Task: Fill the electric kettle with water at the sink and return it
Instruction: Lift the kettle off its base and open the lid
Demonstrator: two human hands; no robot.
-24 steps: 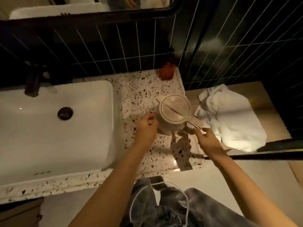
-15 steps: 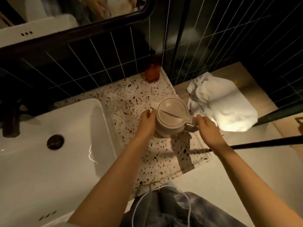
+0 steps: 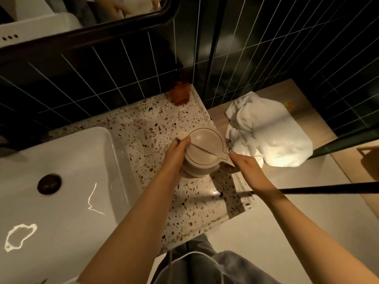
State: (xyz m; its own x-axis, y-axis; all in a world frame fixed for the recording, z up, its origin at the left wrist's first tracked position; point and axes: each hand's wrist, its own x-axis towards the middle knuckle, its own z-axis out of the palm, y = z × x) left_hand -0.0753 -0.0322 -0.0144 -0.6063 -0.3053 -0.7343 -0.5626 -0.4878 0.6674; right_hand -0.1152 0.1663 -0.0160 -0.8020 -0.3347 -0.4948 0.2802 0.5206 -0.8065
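Seen from the head camera, a cream electric kettle with its lid shut is stood on a speckled terrazzo counter, right of a white sink. Its left side is gripped by the left hand. Its handle is held by the curled right hand. A crumpled white towel is seen just beyond.
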